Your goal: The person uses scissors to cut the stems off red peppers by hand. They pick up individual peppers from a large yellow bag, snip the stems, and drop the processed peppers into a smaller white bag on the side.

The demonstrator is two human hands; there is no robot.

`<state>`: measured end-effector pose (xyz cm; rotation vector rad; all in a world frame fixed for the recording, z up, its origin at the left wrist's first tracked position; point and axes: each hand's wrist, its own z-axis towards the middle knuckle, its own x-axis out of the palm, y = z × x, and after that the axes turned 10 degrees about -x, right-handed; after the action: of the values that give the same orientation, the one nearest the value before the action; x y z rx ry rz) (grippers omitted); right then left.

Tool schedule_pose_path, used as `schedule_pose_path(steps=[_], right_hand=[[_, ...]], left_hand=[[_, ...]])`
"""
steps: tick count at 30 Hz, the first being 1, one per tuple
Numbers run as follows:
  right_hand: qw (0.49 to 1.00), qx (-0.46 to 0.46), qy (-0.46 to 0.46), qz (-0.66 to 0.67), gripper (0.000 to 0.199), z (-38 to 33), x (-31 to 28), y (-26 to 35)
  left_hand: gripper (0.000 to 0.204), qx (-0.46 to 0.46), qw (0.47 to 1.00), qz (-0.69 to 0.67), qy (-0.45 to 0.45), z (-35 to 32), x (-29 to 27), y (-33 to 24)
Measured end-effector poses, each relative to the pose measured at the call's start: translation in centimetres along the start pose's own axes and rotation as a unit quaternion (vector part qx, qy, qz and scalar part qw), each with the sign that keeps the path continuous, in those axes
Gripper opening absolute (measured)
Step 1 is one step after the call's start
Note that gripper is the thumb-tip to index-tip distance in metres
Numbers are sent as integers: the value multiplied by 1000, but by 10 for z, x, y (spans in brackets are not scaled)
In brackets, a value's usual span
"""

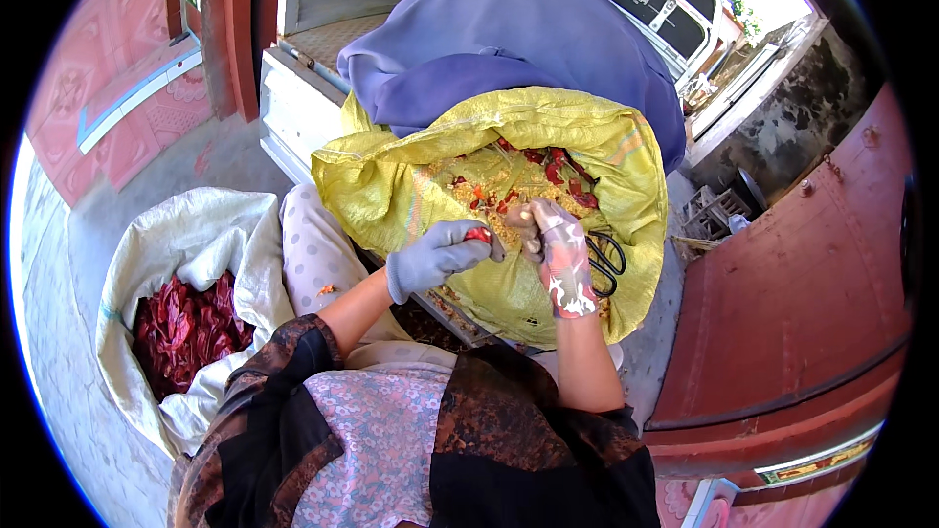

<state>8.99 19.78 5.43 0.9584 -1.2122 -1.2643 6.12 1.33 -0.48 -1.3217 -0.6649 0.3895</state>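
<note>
My left hand [445, 256], in a grey glove, is closed round a red dried chili pepper [477, 235]; only part of the pepper shows at the fingertips. Just to its right is my right hand [554, 244], in a patterned glove, its fingers pinched together. Whatever they hold, if anything, is too small to make out. Both hands are over the opening of a yellow woven sack [357, 176]. Inside it lie yellow seeds [460, 198] and several red pepper pieces [558, 168]. Black-handled scissors [608, 264] rest on the sack beside my right hand.
A white woven sack [256, 244] of dark red dried peppers [191, 328] stands at my left. Behind the yellow sack is a large purple cloth bundle [528, 29] on a truck bed [337, 39]. A red metal door [782, 293] stands at the right.
</note>
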Motion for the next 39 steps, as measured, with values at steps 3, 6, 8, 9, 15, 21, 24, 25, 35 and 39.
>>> schedule_pose_path(steps=[3, 6, 8, 9, 15, 21, 24, 25, 35, 39], right_hand=[[812, -37, 122, -569, 23, 24, -25, 14], [816, -172, 44, -550, 18, 74, -73, -10], [779, -217, 44, -587, 20, 103, -81, -15], [746, -226, 60, -624, 21, 116, -79, -20], [652, -25, 71, -754, 26, 192, -41, -42], [705, -36, 82, -703, 24, 179, -54, -35], [857, -78, 49, -507, 23, 159, -95, -38], [763, -139, 127, -619, 24, 146, -97, -24], [987, 3, 21, -161, 20, 66, -69, 20], [988, 15, 58, -143, 24, 34, -34, 20]], left_hand=[[21, 6, 993, -113, 46, -3, -8, -3], [20, -8, 981, -187, 49, -3, -6, -3], [20, -26, 974, -220, 44, -6, -4, 1], [21, -31, 975, -218, 42, -6, -3, -1], [25, -52, 974, -222, 16, -10, -4, 19], [23, -29, 958, -283, 22, -12, -10, 16], [22, -44, 957, -286, 33, -8, -12, 18], [22, -58, 951, -302, 35, -6, -12, 20], [22, -71, 976, -207, -10, 9, -3, 5], [21, -65, 953, -270, -121, 15, 7, -6]])
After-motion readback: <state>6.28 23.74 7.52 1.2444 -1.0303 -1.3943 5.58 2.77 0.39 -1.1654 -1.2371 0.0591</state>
